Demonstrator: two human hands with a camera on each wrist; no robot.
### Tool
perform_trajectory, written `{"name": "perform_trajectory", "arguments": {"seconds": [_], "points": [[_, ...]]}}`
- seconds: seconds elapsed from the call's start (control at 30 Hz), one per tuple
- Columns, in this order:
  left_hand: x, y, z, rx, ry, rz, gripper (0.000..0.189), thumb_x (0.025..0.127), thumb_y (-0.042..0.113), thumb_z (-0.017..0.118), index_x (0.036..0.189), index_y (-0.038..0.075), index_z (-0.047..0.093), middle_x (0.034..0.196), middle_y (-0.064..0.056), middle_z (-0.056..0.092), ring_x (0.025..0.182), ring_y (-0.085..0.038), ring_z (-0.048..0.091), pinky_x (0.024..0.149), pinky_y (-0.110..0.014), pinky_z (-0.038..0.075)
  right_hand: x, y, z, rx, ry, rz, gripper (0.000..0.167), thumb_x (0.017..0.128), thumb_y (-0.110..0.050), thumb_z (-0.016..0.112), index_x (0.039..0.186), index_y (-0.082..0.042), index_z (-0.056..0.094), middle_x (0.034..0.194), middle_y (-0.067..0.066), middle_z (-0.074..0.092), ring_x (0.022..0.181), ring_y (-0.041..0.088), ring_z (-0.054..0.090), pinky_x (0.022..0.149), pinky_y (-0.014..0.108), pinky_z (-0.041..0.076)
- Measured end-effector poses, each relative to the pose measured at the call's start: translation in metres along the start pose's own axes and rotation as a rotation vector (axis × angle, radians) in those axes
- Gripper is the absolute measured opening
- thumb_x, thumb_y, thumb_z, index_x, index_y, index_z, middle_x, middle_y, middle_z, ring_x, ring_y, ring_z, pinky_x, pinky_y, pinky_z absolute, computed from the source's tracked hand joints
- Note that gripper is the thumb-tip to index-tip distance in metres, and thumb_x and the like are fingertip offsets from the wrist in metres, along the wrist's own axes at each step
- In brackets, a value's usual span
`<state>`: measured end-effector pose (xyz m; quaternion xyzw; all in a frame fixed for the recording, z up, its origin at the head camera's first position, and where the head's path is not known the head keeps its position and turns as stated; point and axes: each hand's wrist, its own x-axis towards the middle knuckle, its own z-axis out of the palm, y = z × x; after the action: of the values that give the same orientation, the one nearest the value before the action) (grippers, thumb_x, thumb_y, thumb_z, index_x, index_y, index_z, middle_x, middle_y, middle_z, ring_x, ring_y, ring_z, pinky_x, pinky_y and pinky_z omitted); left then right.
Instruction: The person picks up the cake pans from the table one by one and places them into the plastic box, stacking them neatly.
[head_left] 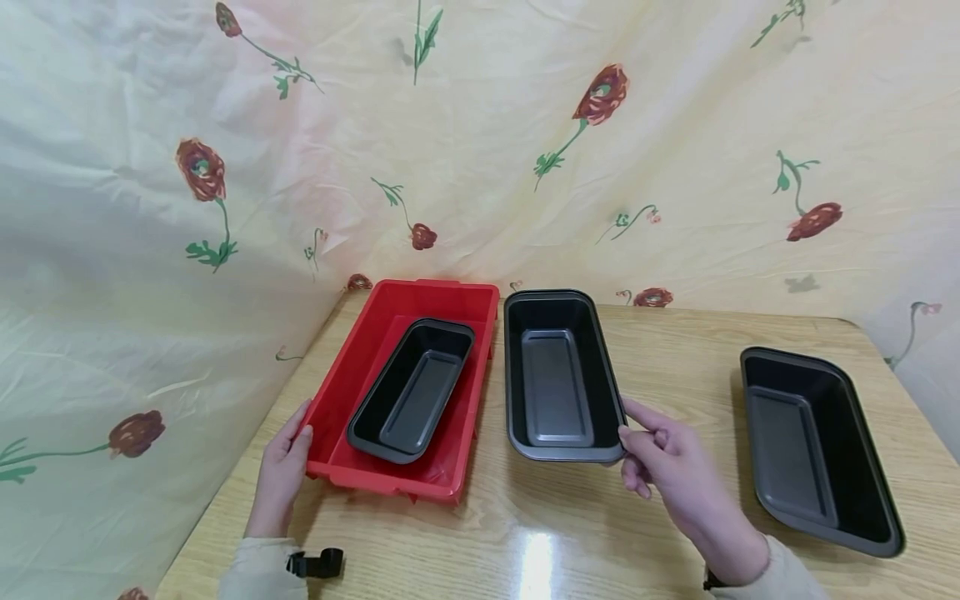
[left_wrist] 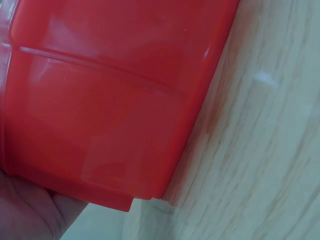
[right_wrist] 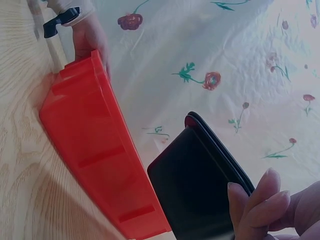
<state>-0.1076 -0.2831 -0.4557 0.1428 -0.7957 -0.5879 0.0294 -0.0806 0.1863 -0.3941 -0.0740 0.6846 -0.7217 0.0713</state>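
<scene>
With thumb and fingers, my right hand pinches the near right corner of a dark loaf pan, which is lifted off the table beside the tray in the right wrist view. A red plastic tray stands to its left, and my left hand grips the tray's near left rim, thumb on top. Inside the tray lies a smaller dark loaf pan, set at a slant. In the left wrist view the tray's outer wall covers most of the fingers.
Another dark loaf pan rests on the right side of the wooden table. Behind the table hangs a floral cloth, which also runs along the left side.
</scene>
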Motion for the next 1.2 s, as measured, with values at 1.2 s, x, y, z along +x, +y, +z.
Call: {"name": "perform_trajectory", "arguments": {"seconds": [1.2], "points": [[0.001,0.000,0.000,-0.013,-0.004,-0.012,0.051,0.106,0.025,0.038,0.156,0.025,0.026,0.158,-0.006,0.028,0.137,-0.029,0.036,0.099,-0.032,0.043,0.012,-0.002,0.022,-0.012,-0.011,0.033,0.055,0.102,-0.006,0.047,0.147,0.015,0.023,0.062,0.002,0.062,0.048,0.010,0.051,0.041,0.020,0.041]]}}
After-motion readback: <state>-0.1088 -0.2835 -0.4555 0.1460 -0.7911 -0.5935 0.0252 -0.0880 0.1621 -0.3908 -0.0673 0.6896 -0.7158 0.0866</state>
